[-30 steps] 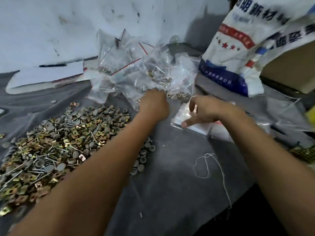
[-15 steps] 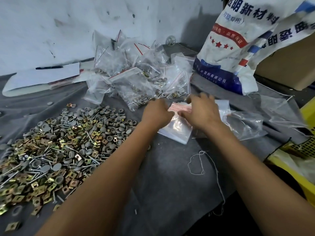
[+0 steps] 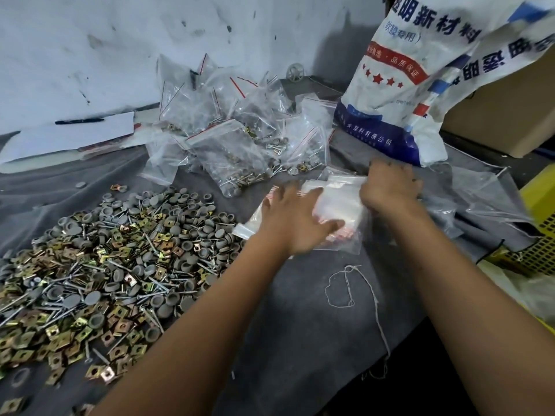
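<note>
A stack of empty clear zip bags (image 3: 339,202) with red seal strips lies on the grey cloth (image 3: 300,310) in the middle. My left hand (image 3: 294,219) rests flat on the stack's near left side with its fingers spread. At the stack's right edge, my right hand (image 3: 390,187) grips the bags with its fingers curled over them. To the left spreads a loose heap of grey caps, brass square clips and screws (image 3: 114,259). Behind the hands sits a pile of filled zip bags (image 3: 240,139).
A large printed white and blue sack (image 3: 405,85) leans at the back right, against a cardboard box (image 3: 510,109). Crumpled clear plastic (image 3: 480,199) and a yellow mesh basket (image 3: 537,235) lie at the right. A loose string (image 3: 345,283) is on the cloth. Paper with a pen (image 3: 75,136) lies back left.
My left hand left the filled bags and came right onto the empty bags, its fingers spreading flat. My right hand took hold of the stack's right edge.
</note>
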Demonstrator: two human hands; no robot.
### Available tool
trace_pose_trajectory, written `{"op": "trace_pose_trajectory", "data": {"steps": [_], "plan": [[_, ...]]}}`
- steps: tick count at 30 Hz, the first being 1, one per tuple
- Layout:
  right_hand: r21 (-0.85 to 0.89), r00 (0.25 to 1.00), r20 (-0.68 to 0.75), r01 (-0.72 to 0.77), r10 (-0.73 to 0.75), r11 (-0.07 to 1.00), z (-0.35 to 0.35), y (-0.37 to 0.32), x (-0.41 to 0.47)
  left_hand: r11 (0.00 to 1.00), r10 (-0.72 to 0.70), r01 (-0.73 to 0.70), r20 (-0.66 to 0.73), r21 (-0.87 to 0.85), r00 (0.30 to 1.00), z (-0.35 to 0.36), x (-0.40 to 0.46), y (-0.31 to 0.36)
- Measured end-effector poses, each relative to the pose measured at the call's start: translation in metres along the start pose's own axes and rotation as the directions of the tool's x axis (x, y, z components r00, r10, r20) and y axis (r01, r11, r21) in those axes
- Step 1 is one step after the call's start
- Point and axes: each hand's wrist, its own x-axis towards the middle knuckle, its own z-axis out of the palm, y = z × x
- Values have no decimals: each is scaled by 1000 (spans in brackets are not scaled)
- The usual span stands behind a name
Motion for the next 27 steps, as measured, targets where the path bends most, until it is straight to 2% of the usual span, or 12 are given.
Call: {"op": "trace_pose_trajectory", "data": {"steps": [2,4,10,14,17,19,20,21,23,25,26,27], "plan": [[29,999,36,23,-24,999,-4,8,5,990,61,-69,66,125,996,15,4,1],[135,999,-31,45,-41,990,-10,13,6,981,49,-62,71,182,996,21,11,-2],[348,938,-341,67,60,935,-40,12,9,982,-84,80,16,169,996,14,27,-8],[429,914,-405,165,27,888,-43,6,11,977,-130,127,9,169,991,12,32,-5],[467,924,-377,254,-69,847,-28,-5,4,986,-156,159,-52,55,986,7,33,-2],[513,925,-362,298,-111,805,-16,-13,-2,960,-197,123,-293,-253,936,2,31,2],[562,937,-334,282,-99,778,-10,-16,-5,894,-257,54,-408,-446,876,-2,29,4],[630,960,-272,232,-69,741,-7,-18,-7,785,-324,-29,-451,-619,832,-8,27,6],[769,996,-91,79,-13,634,-3,-26,-10,503,-408,-99,-336,-859,849,-25,25,7],[817,998,66,-58,7,573,-7,-35,-17,221,-388,-72,-155,-973,909,-43,25,5],[808,994,112,-94,4,582,-9,-39,-20,119,-363,-32,-74,-992,929,-51,24,2],[788,990,141,-107,-10,606,-11,-42,-23,64,-349,5,-17,-998,937,-58,21,-2]]}}
